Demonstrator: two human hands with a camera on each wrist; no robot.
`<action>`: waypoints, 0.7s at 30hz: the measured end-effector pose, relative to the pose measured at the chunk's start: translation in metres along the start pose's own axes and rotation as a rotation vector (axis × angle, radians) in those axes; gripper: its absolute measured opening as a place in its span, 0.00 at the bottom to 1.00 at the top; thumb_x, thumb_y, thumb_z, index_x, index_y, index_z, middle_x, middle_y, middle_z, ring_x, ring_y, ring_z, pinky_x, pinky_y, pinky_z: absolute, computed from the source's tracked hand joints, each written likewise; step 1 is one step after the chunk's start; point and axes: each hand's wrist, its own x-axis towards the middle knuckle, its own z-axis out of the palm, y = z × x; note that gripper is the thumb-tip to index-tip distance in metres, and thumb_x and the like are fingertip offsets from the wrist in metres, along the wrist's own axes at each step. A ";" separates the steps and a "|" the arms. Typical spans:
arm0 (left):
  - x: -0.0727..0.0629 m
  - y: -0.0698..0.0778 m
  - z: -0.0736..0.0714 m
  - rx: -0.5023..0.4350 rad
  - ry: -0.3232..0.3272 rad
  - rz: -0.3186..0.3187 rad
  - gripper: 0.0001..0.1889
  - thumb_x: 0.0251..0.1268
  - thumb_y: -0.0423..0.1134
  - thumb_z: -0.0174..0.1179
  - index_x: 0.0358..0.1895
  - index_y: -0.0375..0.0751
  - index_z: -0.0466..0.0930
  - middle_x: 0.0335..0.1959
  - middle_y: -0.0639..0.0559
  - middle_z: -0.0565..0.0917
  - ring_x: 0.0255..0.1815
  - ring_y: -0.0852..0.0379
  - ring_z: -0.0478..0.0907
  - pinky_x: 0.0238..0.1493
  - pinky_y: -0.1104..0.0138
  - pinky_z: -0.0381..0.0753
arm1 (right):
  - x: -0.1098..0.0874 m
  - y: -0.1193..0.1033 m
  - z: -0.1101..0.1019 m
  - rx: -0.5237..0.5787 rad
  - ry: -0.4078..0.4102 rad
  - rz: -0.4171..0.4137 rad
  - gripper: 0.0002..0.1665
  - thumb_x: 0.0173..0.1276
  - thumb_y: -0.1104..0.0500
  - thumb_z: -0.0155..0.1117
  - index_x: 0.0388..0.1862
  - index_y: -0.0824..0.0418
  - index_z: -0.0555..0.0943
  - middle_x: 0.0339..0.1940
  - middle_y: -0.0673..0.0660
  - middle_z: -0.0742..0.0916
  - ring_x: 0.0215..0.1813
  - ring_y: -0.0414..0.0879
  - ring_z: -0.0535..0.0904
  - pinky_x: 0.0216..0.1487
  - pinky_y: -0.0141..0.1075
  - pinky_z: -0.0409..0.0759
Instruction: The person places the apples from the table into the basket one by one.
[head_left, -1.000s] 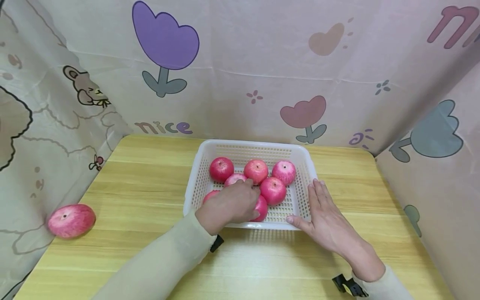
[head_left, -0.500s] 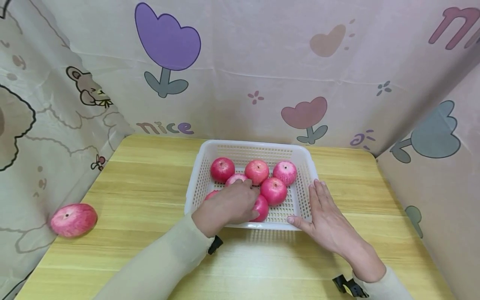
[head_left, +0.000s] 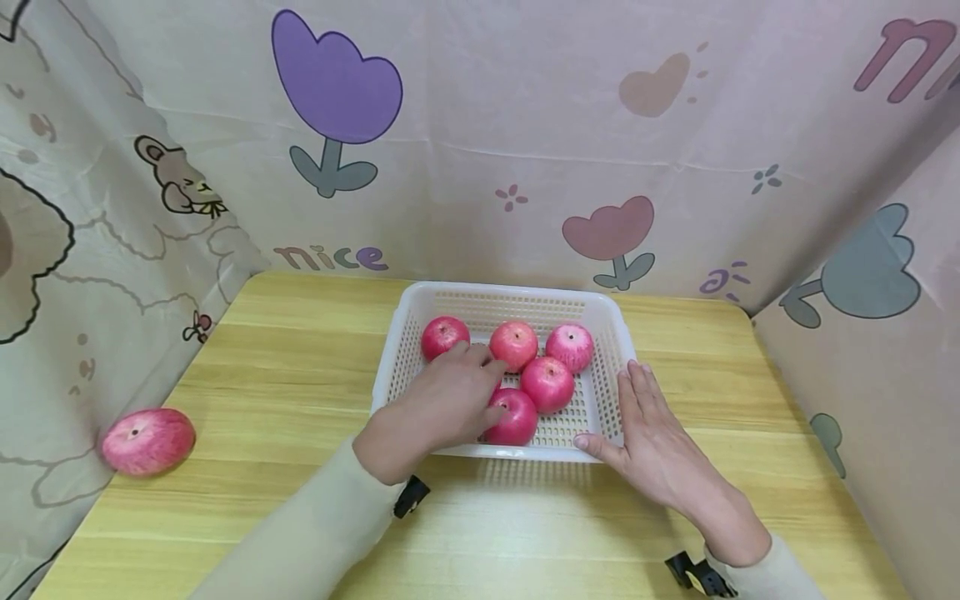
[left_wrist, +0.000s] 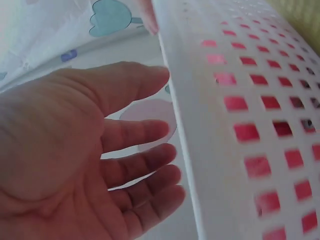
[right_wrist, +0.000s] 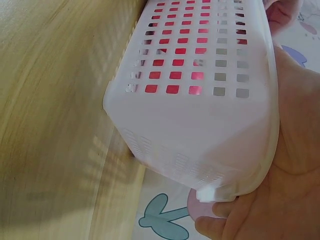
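In the head view, a white perforated basket holds several red and pink apples. My left hand reaches over its near left part, its fingers spread above the fruit. The thumb overlaps the front apple, and the fingertips lie at the dark red back-left apple. Apples beneath the palm are hidden. The left wrist view shows that hand loosely extended, its fingertips dropping behind the basket rim. My right hand lies flat along the basket's right rim, fingers straight, thumb at the front corner.
A pink apple lies on the wooden table near its left edge. A printed curtain hangs right behind the basket and along both sides. More apples, a striped one among them, sit in the basket's right half.
My left hand has shifted left and slightly back inside the basket, uncovering more of the front apple and covering the pale pink one. My right hand keeps its place on the rim.
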 end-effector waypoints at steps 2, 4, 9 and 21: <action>-0.004 -0.005 -0.002 -0.008 0.047 -0.011 0.33 0.67 0.53 0.72 0.71 0.42 0.79 0.64 0.44 0.81 0.63 0.47 0.76 0.67 0.54 0.81 | 0.000 0.000 0.000 0.000 0.002 0.000 0.70 0.72 0.24 0.57 0.85 0.75 0.45 0.88 0.73 0.45 0.88 0.69 0.38 0.82 0.67 0.52; -0.009 -0.011 -0.005 -0.018 0.101 -0.021 0.33 0.67 0.52 0.72 0.71 0.41 0.79 0.64 0.44 0.81 0.65 0.47 0.76 0.68 0.53 0.81 | 0.000 0.000 0.000 -0.001 0.003 0.000 0.70 0.72 0.24 0.58 0.85 0.75 0.45 0.88 0.73 0.45 0.88 0.69 0.38 0.82 0.67 0.52; -0.022 -0.028 -0.014 -0.063 0.228 -0.053 0.27 0.69 0.47 0.70 0.68 0.38 0.81 0.63 0.43 0.81 0.65 0.45 0.75 0.68 0.53 0.81 | 0.000 -0.001 0.000 -0.002 0.002 0.002 0.70 0.72 0.23 0.57 0.85 0.74 0.45 0.88 0.73 0.45 0.88 0.69 0.38 0.82 0.67 0.52; -0.070 -0.084 -0.040 -0.178 0.352 -0.266 0.30 0.75 0.46 0.64 0.74 0.35 0.73 0.70 0.33 0.75 0.70 0.34 0.69 0.69 0.36 0.74 | -0.001 0.000 0.000 -0.011 0.008 -0.009 0.70 0.72 0.24 0.58 0.85 0.75 0.45 0.88 0.73 0.46 0.88 0.69 0.38 0.82 0.67 0.54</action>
